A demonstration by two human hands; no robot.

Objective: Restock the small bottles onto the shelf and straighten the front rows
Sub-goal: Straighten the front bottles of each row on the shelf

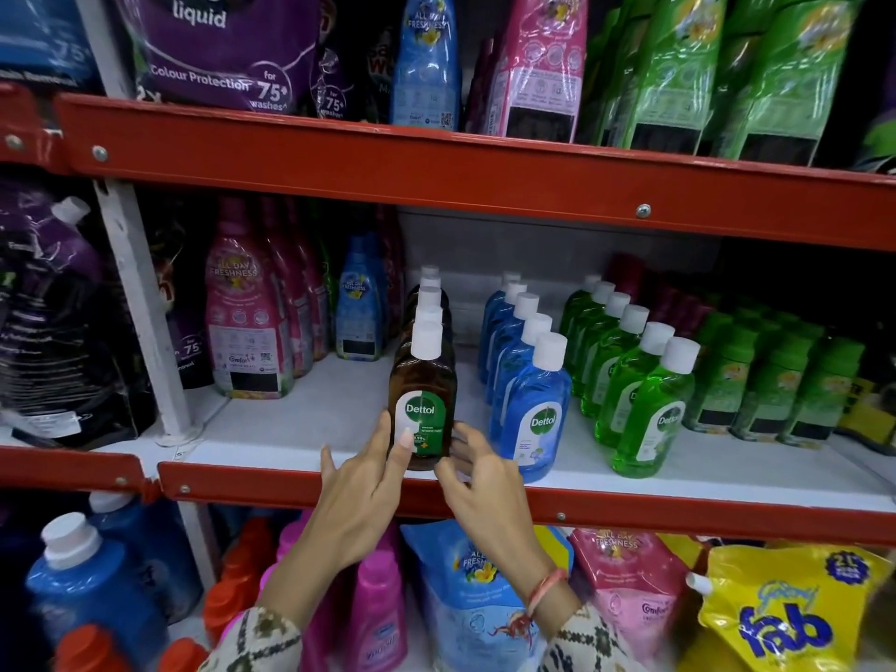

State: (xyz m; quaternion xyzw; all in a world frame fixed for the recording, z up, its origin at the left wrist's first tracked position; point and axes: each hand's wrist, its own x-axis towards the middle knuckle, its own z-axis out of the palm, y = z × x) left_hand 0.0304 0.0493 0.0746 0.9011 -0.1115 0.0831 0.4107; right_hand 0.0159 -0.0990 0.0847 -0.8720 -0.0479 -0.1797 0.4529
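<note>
A brown small bottle [423,380] with a white cap and green label stands at the front of its row on the white middle shelf [300,419]. Several more brown bottles line up behind it. My left hand [361,492] is at its left side, fingers spread, with one fingertip resting on the label. My right hand [480,482] curls around its lower right side at the base. To the right run a row of blue small bottles [533,409] and a row of green small bottles [647,419], both angled back to the left.
A red shelf lip [679,514] runs under my hands, and another red beam [436,162] is above. Pink and blue softener bottles [245,322] stand on the left, green ones [776,385] on the right. Refill pouches [785,618] and large bottles fill the shelf below.
</note>
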